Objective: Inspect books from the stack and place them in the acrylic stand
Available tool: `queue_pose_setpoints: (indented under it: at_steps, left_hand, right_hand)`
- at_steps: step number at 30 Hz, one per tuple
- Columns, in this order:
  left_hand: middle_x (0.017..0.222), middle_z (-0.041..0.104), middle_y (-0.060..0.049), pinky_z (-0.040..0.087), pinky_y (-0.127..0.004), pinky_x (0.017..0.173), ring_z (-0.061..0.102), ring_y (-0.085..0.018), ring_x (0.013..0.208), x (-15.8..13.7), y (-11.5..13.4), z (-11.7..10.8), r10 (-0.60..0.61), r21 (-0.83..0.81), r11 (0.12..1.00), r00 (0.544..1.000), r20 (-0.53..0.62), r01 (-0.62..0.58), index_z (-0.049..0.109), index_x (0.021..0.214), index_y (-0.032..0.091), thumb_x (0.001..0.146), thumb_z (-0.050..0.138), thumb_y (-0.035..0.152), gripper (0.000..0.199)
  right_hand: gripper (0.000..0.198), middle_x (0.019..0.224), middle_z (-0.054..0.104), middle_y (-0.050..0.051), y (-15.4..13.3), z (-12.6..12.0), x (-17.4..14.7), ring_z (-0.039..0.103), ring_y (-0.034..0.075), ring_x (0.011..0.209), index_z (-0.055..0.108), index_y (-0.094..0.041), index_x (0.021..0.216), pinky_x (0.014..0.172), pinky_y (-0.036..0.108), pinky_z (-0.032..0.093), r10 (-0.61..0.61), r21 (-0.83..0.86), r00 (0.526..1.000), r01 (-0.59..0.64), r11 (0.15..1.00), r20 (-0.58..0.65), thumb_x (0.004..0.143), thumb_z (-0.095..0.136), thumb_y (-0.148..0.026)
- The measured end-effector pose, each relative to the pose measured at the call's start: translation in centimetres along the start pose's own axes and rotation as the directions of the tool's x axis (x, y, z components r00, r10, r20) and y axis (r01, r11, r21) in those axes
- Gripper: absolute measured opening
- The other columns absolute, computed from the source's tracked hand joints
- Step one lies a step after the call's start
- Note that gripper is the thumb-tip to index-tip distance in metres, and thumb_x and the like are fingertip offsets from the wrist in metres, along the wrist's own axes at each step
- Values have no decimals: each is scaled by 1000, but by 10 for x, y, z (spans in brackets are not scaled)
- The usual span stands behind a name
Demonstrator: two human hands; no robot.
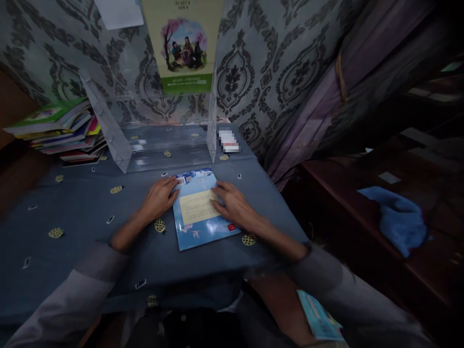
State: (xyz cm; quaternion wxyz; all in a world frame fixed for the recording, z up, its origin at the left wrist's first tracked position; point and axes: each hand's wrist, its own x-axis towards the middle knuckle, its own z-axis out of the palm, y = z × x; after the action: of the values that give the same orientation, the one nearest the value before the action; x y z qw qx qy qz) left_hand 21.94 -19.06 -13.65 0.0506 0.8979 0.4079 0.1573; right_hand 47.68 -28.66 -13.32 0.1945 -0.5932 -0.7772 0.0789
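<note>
While the blue book (199, 208) lies flat on the tablecloth (87, 212) before the clear rack (112, 135), the head view records the left hand (159, 197) loosely open against its upper left edge. The right hand (235, 205), thumb spread from fingers, rests on its right side.

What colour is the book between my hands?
The book is mostly blue with a cream panel; head view.

A blue book (197, 208) is lying near the front edge of the table (83, 256), the left hand (159, 197) touching its left edge and the right hand (234, 202) resting over its right. Toward the back edge, a clear stand (108, 125) is standing beside stacked books (67, 133).
</note>
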Motion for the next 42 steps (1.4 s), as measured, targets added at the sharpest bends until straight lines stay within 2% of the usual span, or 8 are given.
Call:
queue_pose_setpoints:
  at_steps: [4,8,16,25,32,37,42]
  left_hand:
    - [144,58,-14,41,-50,115,53,-29,134,6,-4,2,45,-13,999,999,23,-45,60,133,13,98,42,33,44]
    - [143,59,-15,40,-48,116,54,-28,133,20,-6,7,104,-35,994,994,34,-103,59,134,11,97,40,30,46]
    - [145,58,-9,41,-45,115,52,-22,136,49,1,23,233,-102,968,972,30,-229,57,138,18,98,37,27,45]
    - [149,54,-10,39,-43,116,47,-20,141,88,21,42,376,-189,914,924,70,-358,54,140,17,101,36,27,44]
    - [150,53,-8,37,-44,115,44,-19,143,92,25,46,367,-176,920,927,80,-350,52,142,20,101,33,25,45]
    - [152,51,-10,32,-46,117,43,-21,143,91,29,41,342,-136,935,932,117,-326,52,143,19,102,32,24,46]
    - [152,51,-9,32,-47,116,43,-21,143,88,34,37,357,-106,933,924,138,-344,53,142,19,99,34,18,46]
  right_hand:
    - [40,142,55,20,14,25,24,51,34,133,60,-13,130,112,54,42,11,94,997,-4,996,-78,94,54,-29]
    - [42,145,52,22,18,38,26,50,34,134,60,-11,132,114,53,41,33,144,991,-15,990,-128,95,51,-29]
    - [45,145,51,24,18,43,22,48,34,136,58,-8,135,114,52,42,24,146,985,1,989,-171,96,49,-29]
    - [43,146,51,21,16,41,21,47,32,136,58,-12,134,114,54,41,26,172,984,4,985,-175,95,50,-27]
    - [43,146,51,19,16,33,21,48,33,136,58,-14,135,114,55,41,34,210,989,-4,978,-142,94,51,-27]
    - [42,145,54,21,19,29,20,50,31,136,61,-9,132,116,49,41,24,212,992,4,977,-127,94,50,-24]
    - [40,141,59,18,24,28,18,55,28,133,65,-10,128,114,46,44,41,244,989,-4,970,-145,94,49,-22]
